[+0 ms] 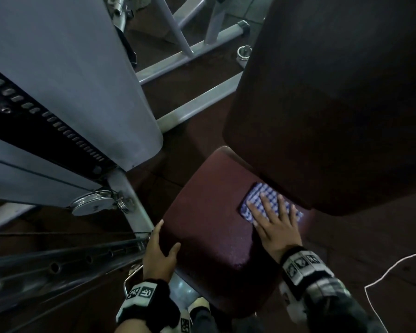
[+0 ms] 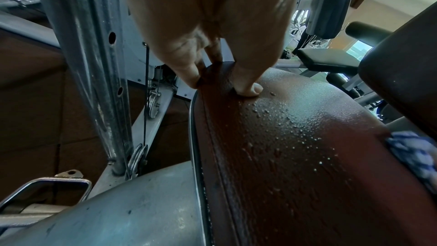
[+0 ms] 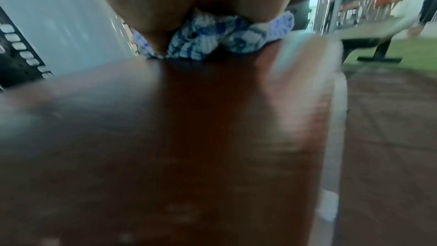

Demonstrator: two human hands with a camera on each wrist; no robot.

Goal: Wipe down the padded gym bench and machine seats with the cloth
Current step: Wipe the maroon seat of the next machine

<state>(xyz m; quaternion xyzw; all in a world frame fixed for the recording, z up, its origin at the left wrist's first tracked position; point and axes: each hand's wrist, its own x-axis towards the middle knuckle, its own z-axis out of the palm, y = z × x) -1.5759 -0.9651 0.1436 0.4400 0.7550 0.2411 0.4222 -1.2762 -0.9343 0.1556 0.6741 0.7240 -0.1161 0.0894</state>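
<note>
Cloth (image 1: 269, 203) lies half hidden beneath the right hand (image 1: 275, 227), blurred.

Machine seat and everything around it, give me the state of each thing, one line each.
machine seat: beaded with droplets, cloth lying on its far part.
cloth: flat on the seat, under the right hand.
right hand: fingers spread straight, pressing the cloth down.
left hand: grips the seat's left edge, thumb on top.
backrest: overhanging the seat's rear.
</note>
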